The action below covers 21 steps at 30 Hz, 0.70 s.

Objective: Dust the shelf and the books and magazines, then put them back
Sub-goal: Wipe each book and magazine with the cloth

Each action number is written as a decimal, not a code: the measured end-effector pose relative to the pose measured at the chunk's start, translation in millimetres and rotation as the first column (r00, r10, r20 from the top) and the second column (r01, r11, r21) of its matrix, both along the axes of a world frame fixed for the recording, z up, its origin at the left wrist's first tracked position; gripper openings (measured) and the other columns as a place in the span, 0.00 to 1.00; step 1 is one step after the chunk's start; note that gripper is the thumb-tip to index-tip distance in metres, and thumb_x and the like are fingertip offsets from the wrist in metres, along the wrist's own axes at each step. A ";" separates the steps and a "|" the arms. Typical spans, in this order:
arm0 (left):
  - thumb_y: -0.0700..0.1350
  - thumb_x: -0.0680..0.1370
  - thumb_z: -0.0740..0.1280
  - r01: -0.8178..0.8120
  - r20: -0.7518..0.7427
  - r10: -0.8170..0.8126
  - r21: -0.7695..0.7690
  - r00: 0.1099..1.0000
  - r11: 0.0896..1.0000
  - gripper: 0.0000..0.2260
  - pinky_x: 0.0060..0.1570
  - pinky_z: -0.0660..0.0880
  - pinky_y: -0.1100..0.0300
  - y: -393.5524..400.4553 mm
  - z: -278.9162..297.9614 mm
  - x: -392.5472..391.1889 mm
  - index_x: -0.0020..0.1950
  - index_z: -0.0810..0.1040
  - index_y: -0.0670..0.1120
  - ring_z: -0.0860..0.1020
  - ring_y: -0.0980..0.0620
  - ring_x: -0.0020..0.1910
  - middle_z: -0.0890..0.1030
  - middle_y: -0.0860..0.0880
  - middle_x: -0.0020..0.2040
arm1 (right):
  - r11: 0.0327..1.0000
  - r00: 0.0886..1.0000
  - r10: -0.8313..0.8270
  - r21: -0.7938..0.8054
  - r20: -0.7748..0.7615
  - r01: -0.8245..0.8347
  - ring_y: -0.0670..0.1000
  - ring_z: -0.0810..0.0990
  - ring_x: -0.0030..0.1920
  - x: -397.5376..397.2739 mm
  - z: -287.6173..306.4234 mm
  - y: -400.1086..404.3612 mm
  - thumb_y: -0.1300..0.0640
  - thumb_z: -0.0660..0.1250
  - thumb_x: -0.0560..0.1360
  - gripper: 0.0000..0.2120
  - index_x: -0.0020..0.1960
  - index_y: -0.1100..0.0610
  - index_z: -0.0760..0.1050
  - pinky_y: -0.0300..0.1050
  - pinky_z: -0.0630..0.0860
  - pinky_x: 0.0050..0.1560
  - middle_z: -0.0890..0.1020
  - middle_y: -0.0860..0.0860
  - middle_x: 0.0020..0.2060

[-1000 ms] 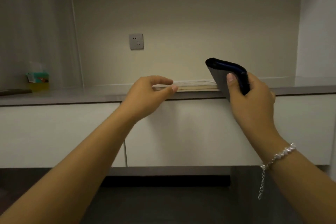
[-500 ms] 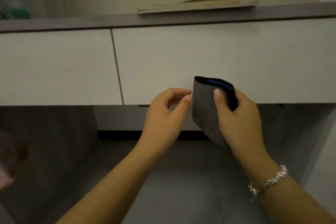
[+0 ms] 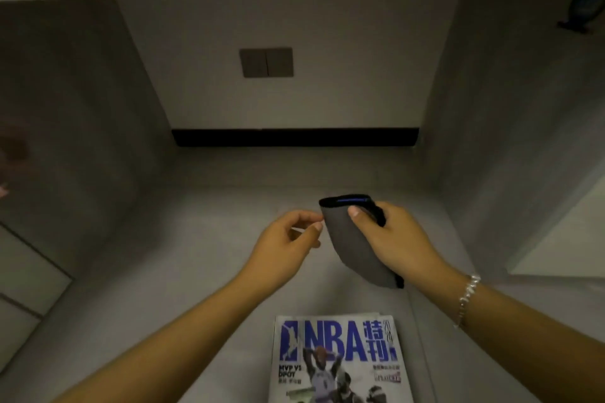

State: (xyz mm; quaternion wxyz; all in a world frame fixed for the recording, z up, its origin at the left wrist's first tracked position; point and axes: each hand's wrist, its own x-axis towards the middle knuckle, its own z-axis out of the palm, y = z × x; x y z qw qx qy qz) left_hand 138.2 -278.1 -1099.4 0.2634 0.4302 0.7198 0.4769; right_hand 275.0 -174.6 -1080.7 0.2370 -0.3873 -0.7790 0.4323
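Head view, looking down into a grey recess; right hand (image 3: 389,239) gripping a folded grey cloth (image 3: 357,249), soft and light; left hand (image 3: 288,239) loosely curled beside its edge, holding nothing; NBA magazine (image 3: 337,360) flat below, probably thin, floppy, best lifted by the spine; wall switch (image 3: 266,62) behind; nothing blocking.

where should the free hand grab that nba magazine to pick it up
Judging by its pose, take the NBA magazine by its left long edge, coming in from the left with the left hand. It lies flat and face up on the grey surface, that side is unobstructed, and the right hand holds the cloth.
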 end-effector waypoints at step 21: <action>0.42 0.80 0.64 -0.147 -0.030 0.148 -0.438 0.988 0.887 0.17 0.44 0.69 0.76 -105.4 -152.5 25.3 0.68 0.70 0.41 0.76 0.50 0.59 0.75 0.44 0.65 | 0.909 0.836 0.372 0.026 0.404 -0.417 0.42 0.49 0.74 37.1 -192.5 -72.7 0.48 0.57 0.80 0.23 0.74 0.51 0.60 0.34 0.42 0.69 0.58 0.45 0.74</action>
